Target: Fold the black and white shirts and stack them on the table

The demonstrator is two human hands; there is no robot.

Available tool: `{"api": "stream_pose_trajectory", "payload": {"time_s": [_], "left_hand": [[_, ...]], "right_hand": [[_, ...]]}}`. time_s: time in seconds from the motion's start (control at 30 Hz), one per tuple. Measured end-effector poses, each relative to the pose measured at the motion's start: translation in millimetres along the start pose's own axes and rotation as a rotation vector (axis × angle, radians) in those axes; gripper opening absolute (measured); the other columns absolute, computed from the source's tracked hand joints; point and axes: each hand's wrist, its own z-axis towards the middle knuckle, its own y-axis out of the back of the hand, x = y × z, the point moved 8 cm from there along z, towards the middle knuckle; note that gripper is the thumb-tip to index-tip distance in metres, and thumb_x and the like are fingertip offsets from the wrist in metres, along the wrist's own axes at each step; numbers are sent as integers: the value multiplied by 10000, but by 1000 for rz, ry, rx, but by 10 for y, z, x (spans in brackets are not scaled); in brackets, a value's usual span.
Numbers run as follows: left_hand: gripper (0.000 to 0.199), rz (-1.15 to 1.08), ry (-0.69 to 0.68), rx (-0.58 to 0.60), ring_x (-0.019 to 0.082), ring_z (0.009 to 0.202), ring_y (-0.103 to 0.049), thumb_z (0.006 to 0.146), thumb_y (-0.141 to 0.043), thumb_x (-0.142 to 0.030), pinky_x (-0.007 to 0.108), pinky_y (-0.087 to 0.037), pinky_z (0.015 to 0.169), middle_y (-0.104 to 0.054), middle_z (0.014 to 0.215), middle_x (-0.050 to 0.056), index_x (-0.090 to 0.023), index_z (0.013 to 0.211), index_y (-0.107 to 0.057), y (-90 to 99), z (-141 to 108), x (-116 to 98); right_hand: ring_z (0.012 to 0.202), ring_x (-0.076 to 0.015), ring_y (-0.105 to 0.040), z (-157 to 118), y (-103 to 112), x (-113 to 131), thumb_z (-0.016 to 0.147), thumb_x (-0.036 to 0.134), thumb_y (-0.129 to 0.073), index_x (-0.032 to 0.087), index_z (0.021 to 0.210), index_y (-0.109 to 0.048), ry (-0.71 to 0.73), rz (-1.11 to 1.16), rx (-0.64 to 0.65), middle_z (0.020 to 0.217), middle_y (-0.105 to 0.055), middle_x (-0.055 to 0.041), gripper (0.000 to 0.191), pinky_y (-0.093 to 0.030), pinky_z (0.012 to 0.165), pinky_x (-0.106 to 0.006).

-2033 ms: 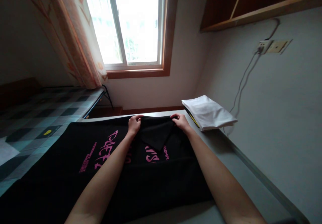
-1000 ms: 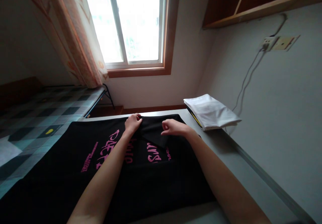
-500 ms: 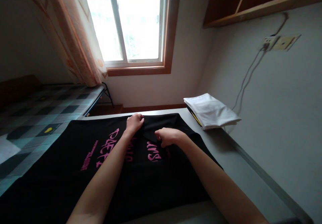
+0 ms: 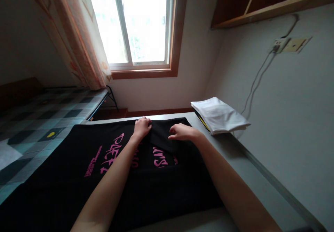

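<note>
Two bare hands work over a black garment, which is spread across a pale table with pink lettering on its upper face. The left hand rests on the garment near its far edge, fingers curled down against the cloth; whether they pinch any of it, I cannot tell. The right hand is over the garment's far right part, thumb and forefinger apart and the grip loose, with no cloth visible between them; whether it touches the fabric is unclear. Between and below the hands, a flap of the garment lies folded over, covering some of the lettering

Just beyond the garment's far right corner, a folded white cloth sits on the table, with something black and yellow under it. To the garment's left is a bed with a checked cover, and a white item lies on it. Beyond the garment are a window and a patterned curtain; up and to its right, a cord hangs from a wall socket, below a wooden shelf
</note>
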Motion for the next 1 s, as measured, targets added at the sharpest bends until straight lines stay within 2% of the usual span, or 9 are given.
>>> {"api": "stream_pose_trajectory", "payload": {"time_s": [0.07, 0.13, 0.3, 0.4, 0.5, 0.6, 0.73, 0.83, 1.0], "left_hand": [[231, 19, -65, 5, 255, 1087, -563, 847, -580, -245, 366, -422, 934, -637, 1105, 84, -244, 1044, -701, -31, -16, -108], [303, 26, -137, 9, 265, 1133, -533, 862, -560, -238, 389, -402, 970, -618, 1163, 88, -260, 1143, -673, -86, -40, -219], [415, 13, -259, 39, 270, 1276, -455, 940, -430, -262, 454, -316, 1063, -541, 1372, 82, -301, 1333, -556, -287, -111, -388], [446, 22, -248, 106, 288, 1407, -317, 960, -405, -405, 518, -210, 1126, -427, 1505, 57, -335, 1391, -492, -406, -127, -376], [530, 23, -203, 156, 306, 1458, -216, 923, -433, -542, 567, -125, 1151, -333, 1564, 35, -365, 1423, -445, -462, -122, -324], [573, -5, -197, 172, 317, 1466, -194, 908, -434, -581, 593, -123, 1150, -297, 1578, 41, -359, 1436, -429, -475, -118, -310], [596, -25, -210, 180, 299, 1476, -166, 923, -384, -590, 584, -140, 1153, -258, 1591, 45, -338, 1463, -387, -489, -117, -321], [583, -32, -191, 178, 283, 1476, -173, 942, -358, -562, 579, -126, 1160, -266, 1588, 51, -322, 1473, -370, -489, -97, -293], [541, -45, -47, 154, 295, 1468, -197, 942, -398, -509, 628, -16, 1151, -336, 1559, 59, -319, 1448, -410, -445, -17, -25]], "right_hand": [[1100, -304, -601, 48, 56, -129, 817, 418, -661, 174, 1166, -675, -63, -86, -141, 1218, -638, -164, 426, -455, 901, -347], [1265, -344, -485, 96, 35, -228, 842, 468, -624, 168, 1341, -556, -119, -154, -215, 1406, -497, -195, 587, -405, 1006, -404], [1455, -335, -197, 245, -215, -431, 908, 602, -431, 125, 1531, -258, -208, -158, -180, 1584, -203, -212, 803, -244, 1132, -489], [1483, -294, -98, 307, -329, -570, 932, 634, -298, 119, 1551, -173, -262, -130, -154, 1608, -116, -182, 815, -124, 1165, -524], [1488, -269, -72, 344, -362, -635, 939, 644, -214, 118, 1553, -156, -278, -134, -176, 1613, -92, -163, 811, -71, 1170, -532], [1485, -292, -76, 351, -324, -599, 939, 648, -196, 104, 1543, -206, -280, -184, -250, 1606, -114, -185, 813, -42, 1163, -557], [1484, -305, -70, 363, -285, -389, 937, 657, -192, 166, 1547, -217, -145, -231, -341, 1612, -119, -154, 783, -2, 1152, -582], [1485, -296, -78, 390, -360, -337, 929, 676, -183, 230, 1550, -206, -84, -207, -279, 1618, -124, -117, 765, -2, 1154, -581], [1489, -268, -55, 400, -408, -475, 914, 704, -174, 263, 1556, -160, -171, -152, -223, 1623, -109, -104, 779, -34, 1173, -523]]}}
